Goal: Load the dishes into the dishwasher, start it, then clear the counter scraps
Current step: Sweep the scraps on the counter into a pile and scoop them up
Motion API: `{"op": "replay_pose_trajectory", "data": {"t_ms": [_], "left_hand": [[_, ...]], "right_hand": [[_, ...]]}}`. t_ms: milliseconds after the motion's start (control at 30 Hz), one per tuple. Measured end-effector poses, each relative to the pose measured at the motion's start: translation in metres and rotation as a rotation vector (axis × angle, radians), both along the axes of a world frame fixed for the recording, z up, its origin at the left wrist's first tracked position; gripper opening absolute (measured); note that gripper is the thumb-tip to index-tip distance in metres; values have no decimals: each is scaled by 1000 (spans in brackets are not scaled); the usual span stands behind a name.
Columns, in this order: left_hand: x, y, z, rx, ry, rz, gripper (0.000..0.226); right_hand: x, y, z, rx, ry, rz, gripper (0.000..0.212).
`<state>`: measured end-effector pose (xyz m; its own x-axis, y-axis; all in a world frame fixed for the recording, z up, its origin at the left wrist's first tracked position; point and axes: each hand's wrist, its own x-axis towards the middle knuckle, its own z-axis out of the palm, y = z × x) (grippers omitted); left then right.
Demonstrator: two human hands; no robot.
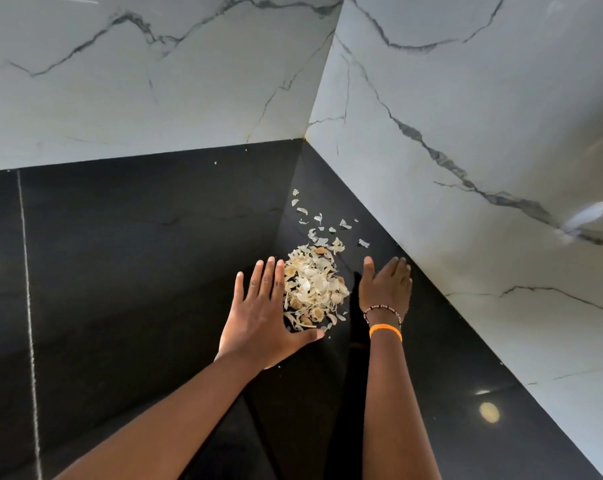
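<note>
Glossy black counter [137, 254] meets two white, grey-veined marble walls [154, 81] at a corner.

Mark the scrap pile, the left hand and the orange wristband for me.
scrap pile [314, 287]: head view, middle of the heaped peels.
left hand [263, 317]: head view, back of the hand.
orange wristband [385, 330]: head view, band across the right wrist.

This is a home kitchen, seen at an inner corner of its worktop. A glossy black stone counter [137, 271] fills the view from 6 to 9 o'clock, meeting white marble-veined wall panels [466, 116] that run from 10 to 3 o'clock. A heap of pale, papery vegetable peelings [312, 285] lies near the centre, with loose flakes strewn toward 12 o'clock
</note>
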<state>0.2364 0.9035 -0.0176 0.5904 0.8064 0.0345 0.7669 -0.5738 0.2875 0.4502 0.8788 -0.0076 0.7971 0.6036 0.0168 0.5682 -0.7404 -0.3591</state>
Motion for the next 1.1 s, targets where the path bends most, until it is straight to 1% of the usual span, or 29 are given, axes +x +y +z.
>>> {"op": "replay_pose_trajectory", "data": {"t_ms": [33,100,133,167,200,267,300,367,467,533,567,633,700,800,833,867,900,933,967,1000,1067,1100], "left_hand": [[0,0,0,0,1,0,124],[0,0,1,3,5,-2,123],[0,-1,1,-1,7,-4,123],[0,-1,2,0,7,-5,122],[0,-1,2,2,4,-5,122],[-1,-1,4,-8,-2,-8,122],[-1,-1,4,-11,-6,-7,122],[0,-1,3,-6,-14,2,121],[-1,-1,1,-1,-24,-5,117],[-1,-1,-1,-5,-21,-15,115],[-1,-1,-2,-5,-26,-15,114],[-1,0,-3,-2,-37,-7,112],[-1,0,-4,-4,-43,-14,110],[0,0,-3,-17,-69,0,105],[0,0,-2,-20,-76,1,104],[0,-1,-1,-23,-80,2,103],[-1,-1,-1,-28,-80,4,103],[-1,-2,-1,-31,-82,4,103],[-1,-2,0,-34,-83,3,103],[-2,-2,1,-36,-84,1,104],[-1,-1,2,-34,-82,2,105],[-1,-2,2,-34,-80,2,104]], "right_hand": [[-9,-5,-1,18,16,101,64],[-34,-22,0,135,83,356,58],[-45,-32,2,207,125,442,58],[-51,-39,3,273,149,485,59],[-50,-41,4,333,149,478,57],[-34,-35,5,393,132,345,47],[-20,-29,6,373,131,267,45],[6,-11,6,302,127,203,49],[30,21,3,274,102,181,53],[36,39,2,215,94,150,55],[36,44,1,163,91,161,56],[30,48,1,105,116,282,54],[11,40,6,135,194,419,51],[-30,13,11,188,292,542,62],[-41,2,13,216,341,576,62],[-49,-9,14,277,441,598,59],[-55,-17,15,365,573,589,55],[-57,-23,18,447,653,545,51],[-56,-24,17,498,668,479,46],[-54,-21,17,465,589,427,42],[-57,-10,13,189,331,436,44],[-59,-7,10,77,254,459,45]]}}
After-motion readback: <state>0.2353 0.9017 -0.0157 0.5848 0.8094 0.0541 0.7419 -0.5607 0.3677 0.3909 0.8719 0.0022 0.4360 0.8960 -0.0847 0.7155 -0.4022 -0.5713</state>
